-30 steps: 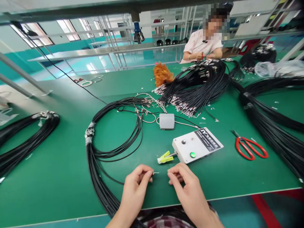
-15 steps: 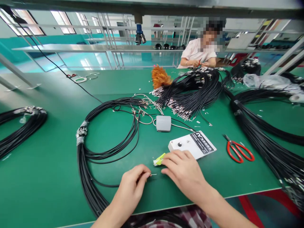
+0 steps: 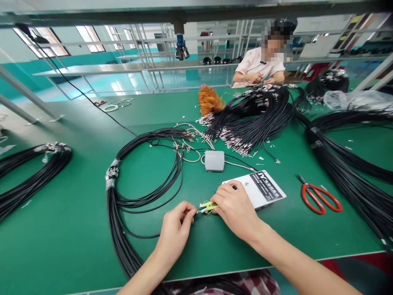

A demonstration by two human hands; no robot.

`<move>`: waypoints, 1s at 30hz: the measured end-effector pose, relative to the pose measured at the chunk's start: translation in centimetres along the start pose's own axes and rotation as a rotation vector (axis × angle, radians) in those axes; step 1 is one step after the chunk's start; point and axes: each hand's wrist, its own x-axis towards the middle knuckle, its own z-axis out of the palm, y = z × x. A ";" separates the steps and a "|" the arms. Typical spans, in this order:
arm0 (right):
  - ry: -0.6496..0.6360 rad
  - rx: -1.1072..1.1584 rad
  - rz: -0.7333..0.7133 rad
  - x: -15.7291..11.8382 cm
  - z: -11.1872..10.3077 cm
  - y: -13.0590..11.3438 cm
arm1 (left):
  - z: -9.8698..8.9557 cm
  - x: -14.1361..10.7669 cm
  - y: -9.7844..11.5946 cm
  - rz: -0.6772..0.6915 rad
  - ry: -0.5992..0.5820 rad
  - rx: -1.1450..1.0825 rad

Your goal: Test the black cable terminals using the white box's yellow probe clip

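My left hand (image 3: 178, 225) pinches the end of a black cable (image 3: 139, 236), whose thin bare tip points right. Against that tip is the white mouth of a yellow-green clip (image 3: 210, 205). My right hand (image 3: 235, 205) has its fingers closed on the clip's right end, beside a white box (image 3: 266, 188) with a dark label and a knob. The cable runs from a black coiled bundle (image 3: 112, 221) to the left of my hands. My fingers hide part of the cable end and of the clip.
Red-handled scissors (image 3: 319, 198) lie right of the box. A grey block (image 3: 214, 161) sits behind it. Large cable bundles (image 3: 251, 119) lie at the back and right, near an orange duster (image 3: 210, 100). Another coil (image 3: 37, 176) is at far left. A person (image 3: 260, 67) works across the table.
My left hand has risen slightly with the cable end, which now meets the clip. My right hand has closed on the clip. The view has shifted a little.
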 end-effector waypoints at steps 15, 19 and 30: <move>-0.009 -0.037 0.000 0.0 0.2 -0.2 | 1.0 1.4 -0.4 0.002 0.010 0.060; 0.114 0.020 -0.040 -1.1 -0.9 0.2 | 0.9 1.4 -0.5 0.020 -0.002 0.085; 0.512 0.147 0.224 -9.6 -0.4 1.0 | 0.8 1.3 -0.3 0.032 -0.013 0.068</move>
